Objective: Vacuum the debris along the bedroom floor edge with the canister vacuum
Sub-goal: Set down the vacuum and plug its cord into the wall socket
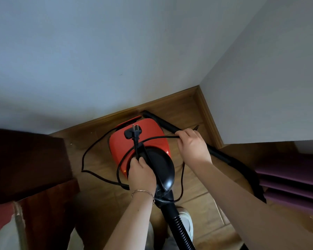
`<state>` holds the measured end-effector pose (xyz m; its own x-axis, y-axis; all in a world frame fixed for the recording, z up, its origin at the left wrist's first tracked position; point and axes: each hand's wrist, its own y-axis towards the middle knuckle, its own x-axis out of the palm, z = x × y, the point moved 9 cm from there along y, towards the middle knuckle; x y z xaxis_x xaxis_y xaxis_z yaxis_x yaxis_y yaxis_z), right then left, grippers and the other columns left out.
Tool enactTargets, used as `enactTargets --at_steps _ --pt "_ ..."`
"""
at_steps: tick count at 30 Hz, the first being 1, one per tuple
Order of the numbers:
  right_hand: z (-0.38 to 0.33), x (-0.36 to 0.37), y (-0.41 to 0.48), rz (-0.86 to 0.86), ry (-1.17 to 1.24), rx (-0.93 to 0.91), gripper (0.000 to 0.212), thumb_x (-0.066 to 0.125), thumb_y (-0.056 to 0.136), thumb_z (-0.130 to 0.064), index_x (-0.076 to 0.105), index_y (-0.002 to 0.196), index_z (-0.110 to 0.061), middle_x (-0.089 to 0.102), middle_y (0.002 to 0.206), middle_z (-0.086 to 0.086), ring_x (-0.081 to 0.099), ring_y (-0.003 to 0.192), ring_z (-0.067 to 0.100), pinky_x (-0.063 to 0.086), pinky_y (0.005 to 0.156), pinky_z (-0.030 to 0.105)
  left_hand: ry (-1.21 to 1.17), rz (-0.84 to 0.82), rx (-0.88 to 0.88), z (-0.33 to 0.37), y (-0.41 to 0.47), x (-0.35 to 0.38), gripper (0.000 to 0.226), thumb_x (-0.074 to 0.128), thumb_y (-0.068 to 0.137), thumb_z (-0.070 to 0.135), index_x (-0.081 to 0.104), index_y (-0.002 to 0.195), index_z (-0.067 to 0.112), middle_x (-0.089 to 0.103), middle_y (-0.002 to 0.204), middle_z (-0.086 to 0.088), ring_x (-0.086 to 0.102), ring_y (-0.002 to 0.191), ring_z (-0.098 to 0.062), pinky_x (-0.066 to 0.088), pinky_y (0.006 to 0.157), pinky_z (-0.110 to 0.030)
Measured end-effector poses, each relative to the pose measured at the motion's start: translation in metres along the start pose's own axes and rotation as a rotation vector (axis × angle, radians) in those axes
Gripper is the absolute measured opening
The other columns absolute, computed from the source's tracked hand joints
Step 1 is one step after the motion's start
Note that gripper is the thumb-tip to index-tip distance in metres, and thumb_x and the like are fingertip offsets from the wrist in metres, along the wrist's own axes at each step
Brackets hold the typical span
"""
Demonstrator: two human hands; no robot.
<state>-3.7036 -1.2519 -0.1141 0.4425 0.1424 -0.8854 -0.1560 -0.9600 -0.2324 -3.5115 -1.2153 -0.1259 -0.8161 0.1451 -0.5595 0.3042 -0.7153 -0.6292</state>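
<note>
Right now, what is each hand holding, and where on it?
Both hold the black power cord: left hand just below the plug, right hand farther along it.

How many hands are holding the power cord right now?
2. The left hand pinches the power cord just below the plug, over the red canister vacuum; the right hand grips it further right, above the black wand.
</note>
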Motion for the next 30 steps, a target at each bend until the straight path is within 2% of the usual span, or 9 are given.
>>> enactTargets --at_steps 7,12,16,19,22,24,26,27,30 --pt "-0.003 0.013 0.012 -0.033 0.108 0.003 0.023 0.052 0.093 -0.009 0.065 0.111 -0.003 0.065 0.108 0.013 0.057 0.101 0.03 0.046 0.091 0.039 -0.024 -0.041 -0.001 -0.003 0.016 0.016 0.034 0.027 0.1 0.023 0.04 0.071 0.012 0.037 0.058 -0.001 0.035 0.048 -0.016 0.031 0.048 -0.028" --pt "-0.004 0.031 0.008 -0.192 0.177 0.097 0.037 0.044 0.096 -0.015 0.054 0.131 -0.012 0.049 0.139 0.005 0.045 0.127 0.02 0.039 0.105 0.034 -0.031 -0.082 0.033 -0.004 0.019 0.009 0.036 0.029 0.1 0.025 0.04 0.067 0.014 0.036 0.056 0.0 0.034 0.047 -0.015 0.029 0.047 -0.026" --pt "-0.014 0.027 -0.005 -0.308 0.289 0.188 0.045 0.044 0.096 -0.019 0.041 0.141 -0.022 0.035 0.15 -0.002 0.035 0.135 0.012 0.035 0.107 0.028 0.008 -0.077 0.073 0.009 0.006 -0.011 0.027 0.029 0.1 0.027 0.049 0.084 0.019 0.054 0.072 0.005 0.05 0.061 -0.008 0.04 0.052 -0.025" --pt "-0.034 0.008 -0.016 -0.338 0.356 0.206 0.043 0.045 0.096 -0.025 0.043 0.139 -0.025 0.046 0.142 -0.001 0.046 0.127 0.013 0.04 0.1 0.026 -0.03 -0.069 0.107 0.023 -0.011 -0.038 0.022 0.03 0.1 0.026 0.05 0.09 0.021 0.057 0.078 0.009 0.054 0.066 -0.008 0.047 0.059 -0.03" --pt "-0.068 -0.022 -0.029 -0.359 0.478 0.227 0.037 0.046 0.095 -0.034 0.05 0.132 -0.033 0.059 0.127 -0.007 0.06 0.098 0.005 0.045 0.074 0.009 -0.112 -0.094 0.139 0.046 -0.034 -0.065 0.025 0.032 0.099 0.026 0.055 0.09 0.022 0.053 0.066 0.004 0.049 0.055 -0.011 0.039 0.052 -0.027" --pt "-0.099 -0.047 -0.034 -0.37 0.538 0.195 0.034 0.046 0.095 -0.038 0.055 0.127 -0.035 0.064 0.118 -0.011 0.056 0.084 -0.006 0.039 0.065 0.004 -0.127 -0.124 0.184 0.067 -0.05 -0.082 0.026 0.032 0.099 0.028 0.055 0.089 0.022 0.051 0.064 0.002 0.046 0.054 -0.011 0.037 0.05 -0.025" --pt "-0.131 -0.074 -0.039 -0.384 0.642 0.176 0.031 0.046 0.094 -0.04 0.059 0.122 -0.034 0.067 0.108 -0.013 0.056 0.08 -0.01 0.04 0.066 0.006 -0.184 -0.155 0.231 0.09 -0.067 -0.099 0.027 0.034 0.099 0.03 0.056 0.087 0.021 0.056 0.069 0.001 0.051 0.056 -0.008 0.041 0.051 -0.023" --pt "-0.148 -0.088 -0.041 -0.391 0.713 0.175 0.03 0.047 0.094 -0.04 0.062 0.119 -0.033 0.067 0.104 -0.015 0.058 0.084 -0.009 0.041 0.069 0.007 -0.221 -0.172 0.249 0.102 -0.076 -0.108 0.026 0.035 0.098 0.031 0.057 0.088 0.021 0.06 0.072 0.003 0.055 0.058 -0.004 0.043 0.05 -0.018" --pt "-0.191 -0.138 -0.042 -0.364 0.896 0.156 0.024 0.051 0.093 -0.038 0.069 0.105 -0.027 0.07 0.096 -0.016 0.063 0.091 -0.005 0.046 0.075 0.01 -0.326 -0.237 0.293 0.14 -0.104 -0.13 0.02 0.037 0.099 0.023 0.056 0.103 0.025 0.063 0.08 0.008 0.061 0.067 0.01 0.044 0.049 -0.005"
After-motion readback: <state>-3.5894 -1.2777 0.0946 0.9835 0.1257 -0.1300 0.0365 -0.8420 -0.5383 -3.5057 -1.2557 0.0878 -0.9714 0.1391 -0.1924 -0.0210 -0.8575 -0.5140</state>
